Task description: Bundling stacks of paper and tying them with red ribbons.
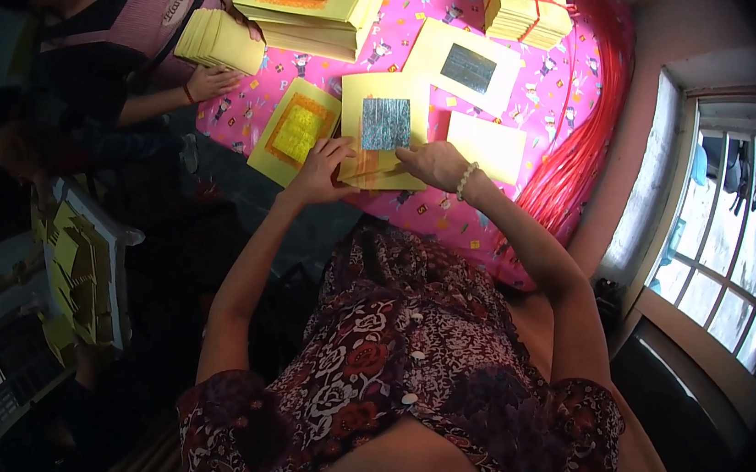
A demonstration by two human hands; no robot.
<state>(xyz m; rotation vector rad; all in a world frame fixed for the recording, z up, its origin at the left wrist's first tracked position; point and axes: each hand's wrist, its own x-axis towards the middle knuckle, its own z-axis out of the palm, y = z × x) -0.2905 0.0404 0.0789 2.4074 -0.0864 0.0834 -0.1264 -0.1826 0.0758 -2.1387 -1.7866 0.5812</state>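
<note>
Just in front of me lies a small pile of yellow paper sheets (389, 90), the top one bearing a silver foil square with orange smears below it. My left hand (320, 171) grips the pile's lower left edge, fingers bent over the paper. At the lower right edge, my right hand (438, 165), with a beaded bracelet at the wrist, pinches the paper beside the foil. A yellow sheet with a gold square (297, 128) framed in orange lies left of the pile. Behind it on the right is another sheet with a dark silver square (469, 68).
A pink patterned cloth (294, 66) covers the table. It bears a tall yellow paper stack (308, 21), a tied bundle (526, 12), a plain pale sheet (487, 146) and red plastic strands (580, 156). At left, a co-worker's hands hold a paper wad (219, 40). A barred window (720, 226) stands right.
</note>
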